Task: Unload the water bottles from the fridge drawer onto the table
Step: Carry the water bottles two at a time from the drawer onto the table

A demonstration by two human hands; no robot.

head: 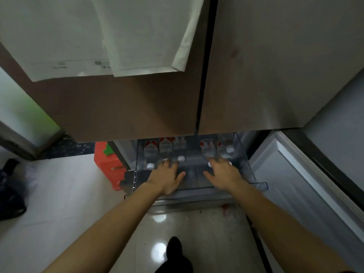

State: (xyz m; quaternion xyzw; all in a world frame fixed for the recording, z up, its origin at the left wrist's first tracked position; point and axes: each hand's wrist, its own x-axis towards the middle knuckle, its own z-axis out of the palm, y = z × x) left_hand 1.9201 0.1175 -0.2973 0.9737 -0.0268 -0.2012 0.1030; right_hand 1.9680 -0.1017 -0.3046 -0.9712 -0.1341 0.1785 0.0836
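The clear fridge drawer [258,185] is pulled out below the brown fridge doors. Several water bottles with white caps and red-and-white labels lie in it: a left group [151,152] and a right group [208,148]. My left hand [167,177] reaches into the drawer with fingers spread, fingertips at the caps of the left group. My right hand [223,175] reaches in too, fingers apart, fingertips touching the necks of the right group. Neither hand is closed around a bottle. The bottles' far ends are hidden under the fridge doors.
The lower fridge door [307,186] stands open on the right. An orange-red box [107,162] sits on the floor left of the drawer. A dark bag [10,192] lies at far left. White papers [118,36] hang on the upper door. My dark shoe [174,251] stands on glossy tiles.
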